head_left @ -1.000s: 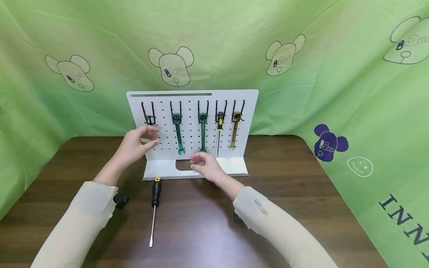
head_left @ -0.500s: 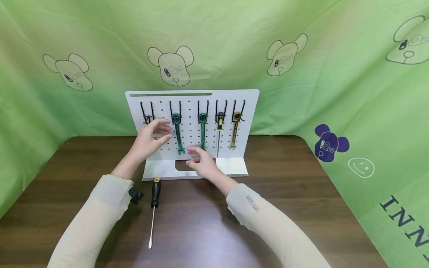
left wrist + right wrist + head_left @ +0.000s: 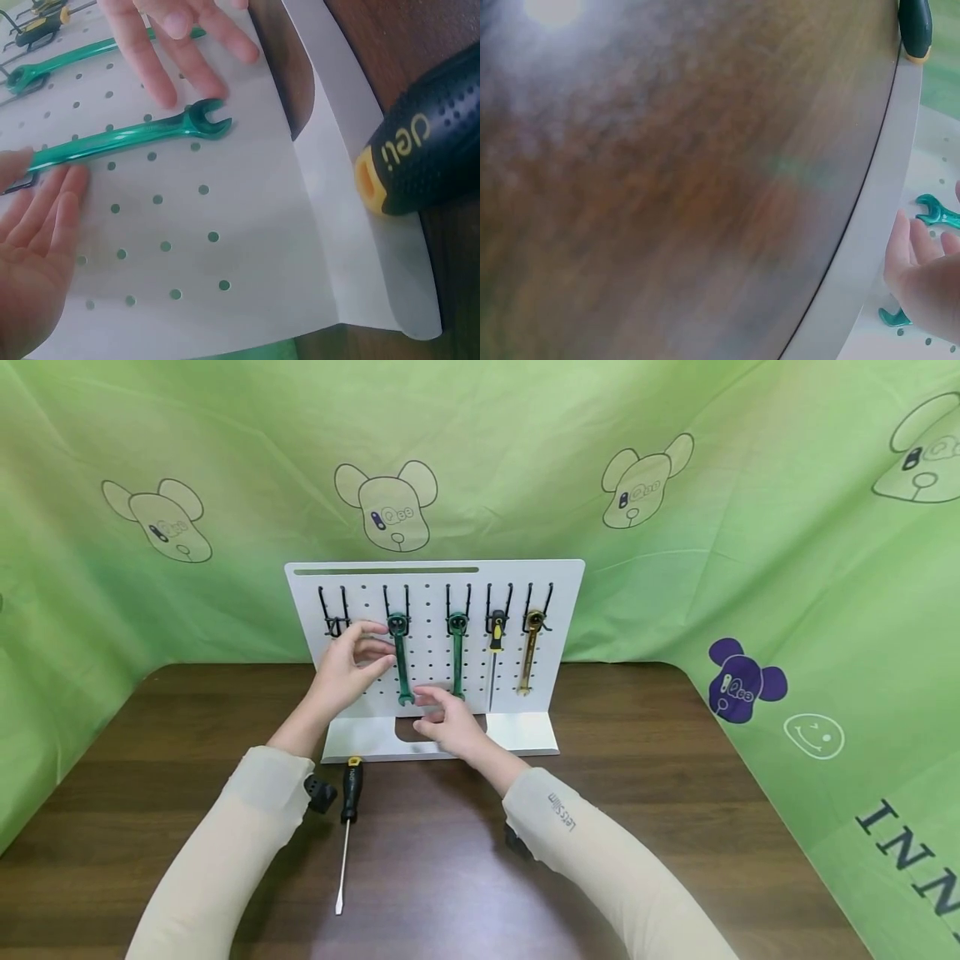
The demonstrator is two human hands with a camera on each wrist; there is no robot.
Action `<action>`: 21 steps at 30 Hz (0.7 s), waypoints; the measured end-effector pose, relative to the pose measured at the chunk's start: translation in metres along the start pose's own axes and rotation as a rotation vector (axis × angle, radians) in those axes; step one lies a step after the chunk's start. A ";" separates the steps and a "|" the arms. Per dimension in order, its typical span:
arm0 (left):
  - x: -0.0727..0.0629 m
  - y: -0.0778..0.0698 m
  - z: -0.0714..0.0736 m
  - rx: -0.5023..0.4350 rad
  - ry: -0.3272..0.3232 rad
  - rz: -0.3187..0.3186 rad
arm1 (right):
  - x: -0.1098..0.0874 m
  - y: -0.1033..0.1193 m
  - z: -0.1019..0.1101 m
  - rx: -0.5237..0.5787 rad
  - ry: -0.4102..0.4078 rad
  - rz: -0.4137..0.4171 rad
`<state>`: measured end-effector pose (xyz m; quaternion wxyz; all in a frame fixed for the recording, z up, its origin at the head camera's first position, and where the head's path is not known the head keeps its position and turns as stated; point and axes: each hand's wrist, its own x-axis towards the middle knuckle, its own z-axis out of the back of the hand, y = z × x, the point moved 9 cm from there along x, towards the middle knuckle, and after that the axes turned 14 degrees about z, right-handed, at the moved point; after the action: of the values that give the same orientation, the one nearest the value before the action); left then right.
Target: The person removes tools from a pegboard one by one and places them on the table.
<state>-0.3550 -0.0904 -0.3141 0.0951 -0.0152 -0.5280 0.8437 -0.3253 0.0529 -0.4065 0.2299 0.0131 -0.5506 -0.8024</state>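
Observation:
My left hand point(image 3: 348, 668) is at the left green wrench point(image 3: 402, 672), which hangs on a pegboard hook. In the left wrist view its thumb lies by the upper part of that wrench point(image 3: 120, 139), with the fingers loosely extended along the other side; contact cannot be told. Low in front of the board, my right hand point(image 3: 456, 725) has its fingers loosely bent, near the wrench's open-ended jaw and apart from it. A second green wrench point(image 3: 457, 652) hangs just behind the right hand. On the table lies a black-and-yellow flat screwdriver point(image 3: 352, 793).
The white pegboard point(image 3: 517, 573) stands on a white base at the back of the wooden table point(image 3: 660, 827). Further right hang a small yellow-and-black screwdriver point(image 3: 497, 633) and a gold wrench point(image 3: 528, 652). A black hook point(image 3: 344, 602) sits at far left. Green cloth surrounds the table.
My left hand has moved right, from below the far-left hook to the left green wrench. My right hand has shifted slightly left and up. The tools have stayed in place.

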 end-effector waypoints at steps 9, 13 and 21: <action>0.003 0.004 -0.003 -0.043 -0.003 0.004 | -0.002 0.004 -0.006 -0.002 0.024 0.016; 0.004 0.005 -0.005 -0.026 -0.008 0.012 | -0.001 0.005 -0.010 -0.005 0.040 0.037; 0.004 -0.002 -0.008 -0.010 -0.013 0.009 | 0.000 0.005 -0.005 -0.090 -0.003 0.047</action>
<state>-0.3580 -0.0815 -0.3158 0.0875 -0.0126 -0.5328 0.8416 -0.3221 0.0470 -0.4036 0.2480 -0.0114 -0.5145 -0.8208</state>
